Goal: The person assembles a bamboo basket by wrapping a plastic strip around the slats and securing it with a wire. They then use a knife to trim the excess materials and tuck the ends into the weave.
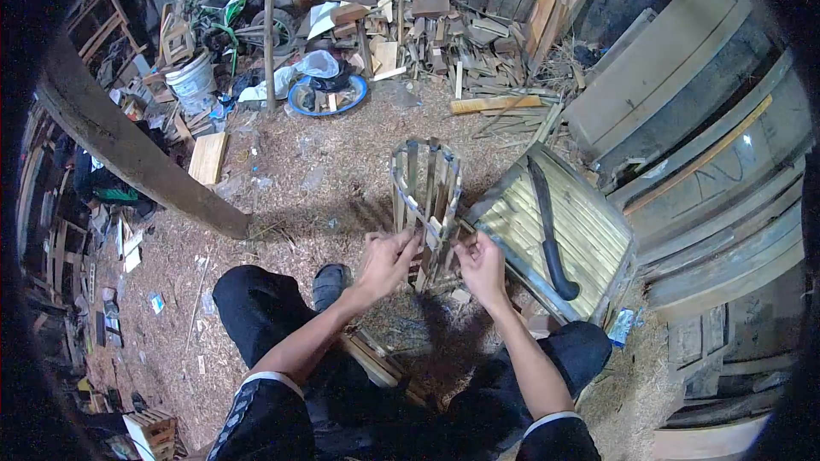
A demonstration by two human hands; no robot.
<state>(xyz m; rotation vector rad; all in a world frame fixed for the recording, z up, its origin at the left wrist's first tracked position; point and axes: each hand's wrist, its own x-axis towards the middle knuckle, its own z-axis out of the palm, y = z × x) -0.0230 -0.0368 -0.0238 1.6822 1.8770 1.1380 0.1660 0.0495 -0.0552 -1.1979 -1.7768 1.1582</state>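
A tall basket-like frame of thin wooden or bamboo slats (412, 172), with an oval hoop for a rim, stands upright in front of me between my knees. My left hand (389, 263) closes on its near left side, just below the hoop. On the near right side my right hand (481, 268) has thumb and fingers pinched together close to the slats; what lies between them is too small to make out. A machete with a black handle (559, 271) rests on a slatted panel (512, 209) to the right of my right hand.
Wood scraps (461, 43) are heaped at the back wall. Before them are a blue-rimmed basin (362, 101) and a white bucket (191, 85). A thick leaning post (145, 154) stands at left; large boards (662, 55) lean at right. Shavings cover the ground.
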